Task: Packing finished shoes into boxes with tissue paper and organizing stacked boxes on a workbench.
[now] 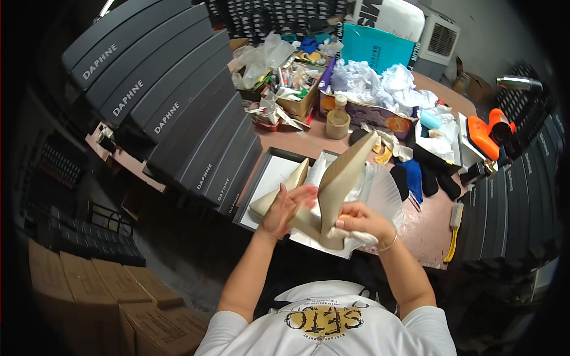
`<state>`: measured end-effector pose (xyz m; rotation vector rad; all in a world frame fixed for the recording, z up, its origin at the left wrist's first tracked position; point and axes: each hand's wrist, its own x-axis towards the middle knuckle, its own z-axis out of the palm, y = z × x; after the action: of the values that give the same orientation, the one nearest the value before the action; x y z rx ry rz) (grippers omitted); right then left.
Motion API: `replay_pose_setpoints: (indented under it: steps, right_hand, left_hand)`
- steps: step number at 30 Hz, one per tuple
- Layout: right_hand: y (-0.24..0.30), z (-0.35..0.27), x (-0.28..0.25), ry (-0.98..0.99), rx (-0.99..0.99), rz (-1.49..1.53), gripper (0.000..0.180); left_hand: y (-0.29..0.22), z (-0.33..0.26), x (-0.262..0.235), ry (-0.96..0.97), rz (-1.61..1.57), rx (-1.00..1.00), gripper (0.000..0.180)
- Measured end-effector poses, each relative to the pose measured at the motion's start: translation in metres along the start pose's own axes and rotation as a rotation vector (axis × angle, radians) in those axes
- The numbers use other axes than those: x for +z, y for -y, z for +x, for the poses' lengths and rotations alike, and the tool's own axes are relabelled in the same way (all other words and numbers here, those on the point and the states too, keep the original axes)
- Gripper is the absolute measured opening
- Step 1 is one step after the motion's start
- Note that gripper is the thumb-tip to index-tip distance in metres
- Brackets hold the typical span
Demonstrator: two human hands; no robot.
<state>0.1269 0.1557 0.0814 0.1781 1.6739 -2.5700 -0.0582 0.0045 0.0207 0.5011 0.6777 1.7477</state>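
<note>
A beige pointed high-heeled shoe [336, 185] is held up in front of me, its toe tilted up and away and its sole partly turned toward me. My right hand [359, 222] grips it near the heel end, with a bit of white cloth [357, 235] bunched under the fingers. On the shoe's other side, my left hand [290, 209] is open with fingers stretched toward it; whether they touch it I cannot tell. Below, the matching shoe [295, 180] lies in an open black-edged shoebox [259, 177] with a white inside, partly hidden by my left hand.
Dark shoeboxes [178, 113] are stacked high at the left, more [504, 207] at the right. Behind the shoebox stand a jar [338, 123] and a purple carton [380, 118] of crumpled paper. An orange heat gun [482, 136] and a yellow-handled brush [455, 222] lie at the right.
</note>
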Motion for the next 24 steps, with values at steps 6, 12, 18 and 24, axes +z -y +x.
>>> replay_pose_setpoints:
  steps: [6, 12, 18, 24]
  right_hand:
    - [-0.075, -0.009, 0.032, 0.292, 0.088, 0.617, 0.032]
    - [-0.071, -0.035, 0.006, 0.028, 0.190, -0.020, 0.013]
    - [0.013, -0.031, 0.036, -0.412, -0.626, -1.101, 0.016]
    - [-0.027, 0.032, 0.027, -0.209, -0.519, -1.582, 0.016]
  left_hand:
    - [0.027, -0.025, 0.073, 0.051, -0.332, -0.044, 0.109]
    - [0.048, -0.089, 0.040, -0.008, -0.469, 0.057, 0.105]
    - [0.023, -0.093, 0.043, 0.066, -0.027, -0.056, 0.109]
    - [0.049, -0.105, 0.037, 0.006, -0.082, -0.239, 0.087]
